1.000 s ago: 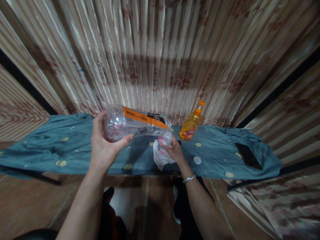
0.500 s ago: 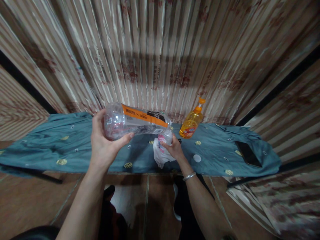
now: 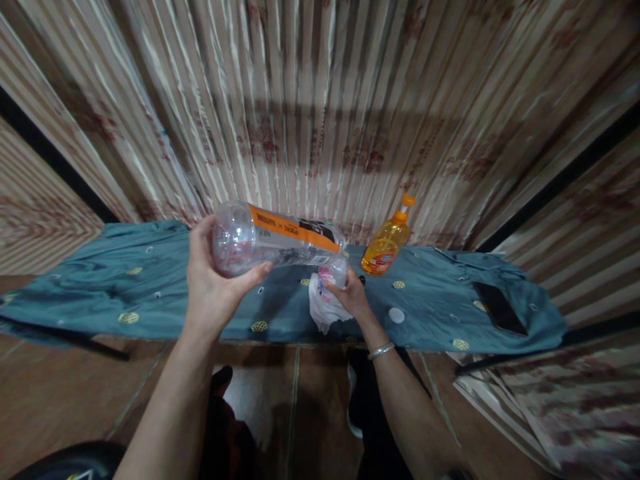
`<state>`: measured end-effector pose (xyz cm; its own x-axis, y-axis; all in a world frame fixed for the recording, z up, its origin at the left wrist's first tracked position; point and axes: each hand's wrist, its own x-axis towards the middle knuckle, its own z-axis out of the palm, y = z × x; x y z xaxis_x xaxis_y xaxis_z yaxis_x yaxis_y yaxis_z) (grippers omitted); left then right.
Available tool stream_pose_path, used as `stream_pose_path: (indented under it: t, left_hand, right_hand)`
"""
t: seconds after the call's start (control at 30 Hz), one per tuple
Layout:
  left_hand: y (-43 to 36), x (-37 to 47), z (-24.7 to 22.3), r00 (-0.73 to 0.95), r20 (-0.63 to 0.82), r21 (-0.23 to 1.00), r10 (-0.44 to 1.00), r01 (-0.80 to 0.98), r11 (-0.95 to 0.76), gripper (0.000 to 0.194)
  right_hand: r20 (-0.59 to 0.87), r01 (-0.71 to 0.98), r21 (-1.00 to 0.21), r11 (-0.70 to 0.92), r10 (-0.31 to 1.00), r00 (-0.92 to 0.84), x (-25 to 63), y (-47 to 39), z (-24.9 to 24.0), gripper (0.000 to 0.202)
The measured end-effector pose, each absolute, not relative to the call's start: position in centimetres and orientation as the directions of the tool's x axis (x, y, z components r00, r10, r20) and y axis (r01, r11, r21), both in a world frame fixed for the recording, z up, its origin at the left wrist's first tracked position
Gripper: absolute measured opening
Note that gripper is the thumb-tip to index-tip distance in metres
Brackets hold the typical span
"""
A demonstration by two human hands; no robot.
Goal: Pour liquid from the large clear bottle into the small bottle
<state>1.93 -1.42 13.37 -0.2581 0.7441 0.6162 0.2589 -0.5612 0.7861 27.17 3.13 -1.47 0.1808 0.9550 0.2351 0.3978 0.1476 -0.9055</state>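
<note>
Hardly anything has moved: your hands and the big clear bottle (image 3: 280, 241) are almost where they were. Your left hand (image 3: 213, 290) has its fingers curled around the bottle's bottom, and its neck tips down to the right. Your right hand (image 3: 353, 293) pinches a small clear thing (image 3: 337, 272) by a white bag (image 3: 323, 308). Right of them, an orange soap bottle (image 3: 384, 250) stands on the blue cloth (image 3: 430, 300), with a black phone (image 3: 500, 308) farther right.

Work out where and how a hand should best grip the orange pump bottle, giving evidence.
Probably around the broad body of the pump bottle, below its narrow pump head, coming from the near right: it stands pump up on the cloth, and the clear bottle is to its left.
</note>
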Motion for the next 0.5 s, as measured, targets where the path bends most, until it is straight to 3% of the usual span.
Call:
stream_pose_path:
  t: [0.27,0.5]
  left_hand:
    - [-1.69,2.06,13.52,-0.258,0.610,0.791,0.749,0.246,-0.560,0.088]
    - [-1.05,1.63,12.92,-0.248,0.637,0.770,0.730,0.265,-0.581,0.098]
  right_hand:
    - [0.252,0.435,-0.888,0.147,0.948,0.194,27.15,3.09,-1.37,0.049]
    - [0.254,0.425,-0.892,0.154,0.949,0.189,27.11,2.95,-1.13,0.050]
